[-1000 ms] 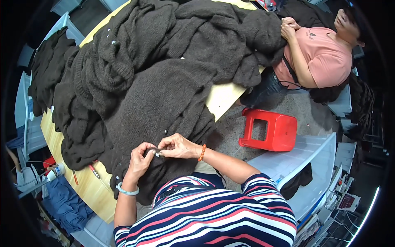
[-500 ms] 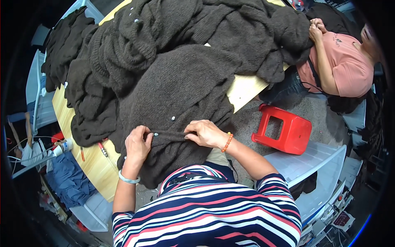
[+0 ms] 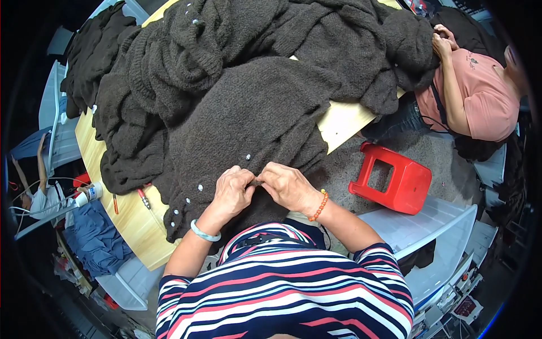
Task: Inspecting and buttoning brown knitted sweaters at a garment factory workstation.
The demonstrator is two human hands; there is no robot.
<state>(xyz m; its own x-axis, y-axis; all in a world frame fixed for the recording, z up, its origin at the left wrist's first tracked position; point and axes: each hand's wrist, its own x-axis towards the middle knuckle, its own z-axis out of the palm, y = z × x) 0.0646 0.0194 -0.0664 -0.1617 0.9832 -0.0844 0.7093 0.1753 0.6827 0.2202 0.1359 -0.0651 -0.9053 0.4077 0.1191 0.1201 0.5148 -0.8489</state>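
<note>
L hand [image 3: 232,189] & R hand [image 3: 285,185] nearly touching, both grips pinching edge of dk brown knit garment [image 3: 243,121], draped off worktop [image 3: 135,231] twd lap. Red plastic stool [image 3: 410,183] off to R btw.

The left hand [image 3: 232,191] and right hand [image 3: 288,185] largely hide the pinched bit of brown knitwear [image 3: 248,113] (too small to make out), while the view's edge crops a co-worker [image 3: 484,96].
</note>
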